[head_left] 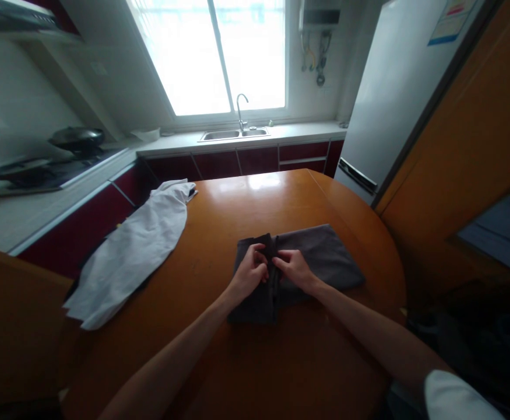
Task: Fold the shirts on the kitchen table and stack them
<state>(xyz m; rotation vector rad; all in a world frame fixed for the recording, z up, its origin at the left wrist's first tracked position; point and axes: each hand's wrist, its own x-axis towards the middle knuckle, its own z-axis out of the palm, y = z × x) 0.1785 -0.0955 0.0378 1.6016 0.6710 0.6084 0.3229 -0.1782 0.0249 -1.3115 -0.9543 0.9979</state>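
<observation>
A dark grey folded garment lies on the wooden table in front of me; its exact kind does not show. Its left part is folded over, with a raised edge running down between my hands. On that folded part rests my left hand, its fingers curled and pinching the cloth. My right hand grips the raised edge from the other side, thumb and fingertips pressed together. The fingertips of both hands are close to each other, and the cloth between them is partly hidden.
White clothing lies along the left edge of the round table, with darker cloth under it. Beyond stand a counter with a sink, a stove with pans at left, and a fridge at right.
</observation>
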